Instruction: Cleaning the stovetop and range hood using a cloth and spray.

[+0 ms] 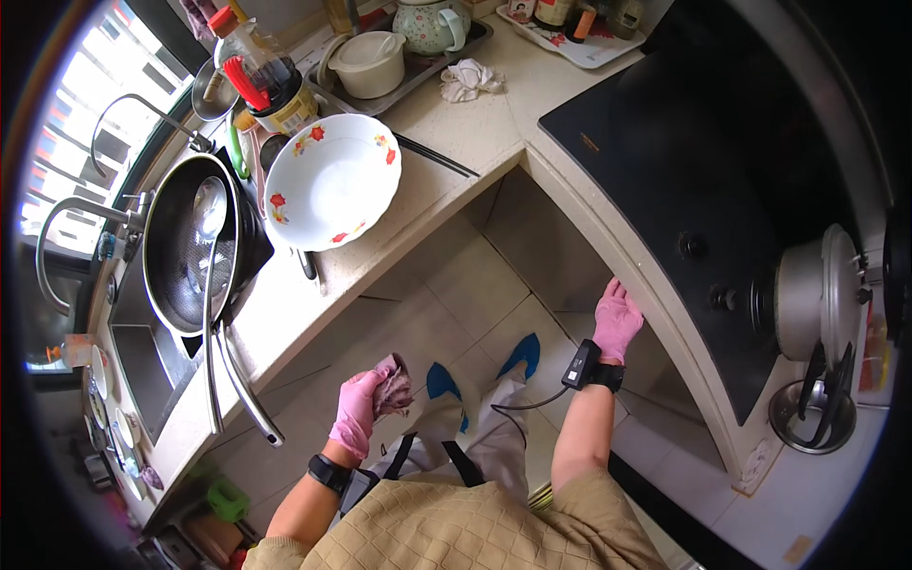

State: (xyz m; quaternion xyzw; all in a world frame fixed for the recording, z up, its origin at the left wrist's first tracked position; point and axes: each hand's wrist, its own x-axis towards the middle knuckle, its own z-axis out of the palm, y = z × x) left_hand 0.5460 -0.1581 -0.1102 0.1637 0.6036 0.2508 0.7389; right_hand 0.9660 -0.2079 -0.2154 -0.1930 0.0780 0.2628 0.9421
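In a pink glove, my left hand [356,410] grips a crumpled, mauve-grey cloth [393,388] above the floor. My right hand [617,324], gloved in pink too, has its fingers extended and nothing seen in it. It is at the front edge of the counter [605,235] beside the black cooktop [684,185]; whether it touches the edge is hard to tell. Across from my left hand, a black wok [162,263] with a metal ladle [211,214] in it rests by the sink [146,370]. A white floral bowl [335,189] stands on the counter near the wok.
Handles of wok and ladle stick out past the counter edge. Chopsticks [438,157] lie behind the bowl. Farther back are a tray [377,103] with a lidded pot [369,64] and a wadded white cloth [470,80]. A pressure cooker [801,299] stands at the right.
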